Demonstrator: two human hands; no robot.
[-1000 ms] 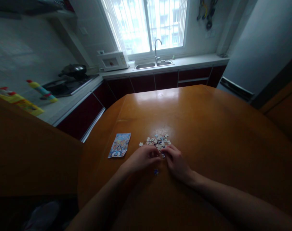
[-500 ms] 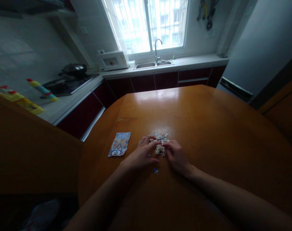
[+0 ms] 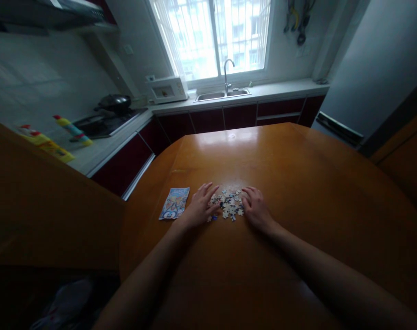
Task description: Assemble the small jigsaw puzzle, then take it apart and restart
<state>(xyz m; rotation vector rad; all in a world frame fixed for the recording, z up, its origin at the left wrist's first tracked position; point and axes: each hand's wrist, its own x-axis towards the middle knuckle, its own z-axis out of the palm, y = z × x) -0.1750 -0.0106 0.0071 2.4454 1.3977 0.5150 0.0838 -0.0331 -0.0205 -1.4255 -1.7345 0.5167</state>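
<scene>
A loose pile of jigsaw puzzle pieces (image 3: 231, 206) lies on the wooden table, several of them pale side up and others blue or dark. At the pile's left edge is my left hand (image 3: 200, 207), fingers spread, with nothing held in it; a few pieces lie by its thumb. My right hand (image 3: 257, 210) rests along the right edge, its fingers loosely bent and thumb apart, touching or nearly touching the outer pieces. Left of my left hand lies a printed blue packet or picture sheet (image 3: 175, 203), flat on the table.
The round-ended wooden table (image 3: 263, 156) has a glossy top. Beyond it run a counter with a double sink (image 3: 211, 96) and a white microwave (image 3: 168, 89). To the left are a stove with a black wok (image 3: 115, 103) and yellow bottles (image 3: 50, 145). A fridge (image 3: 370, 68) stands right.
My hands have moved apart, the left one leftward and the right one rightward. The pile between them is more exposed, and the lone blue piece near me now lies closer to the pile.
</scene>
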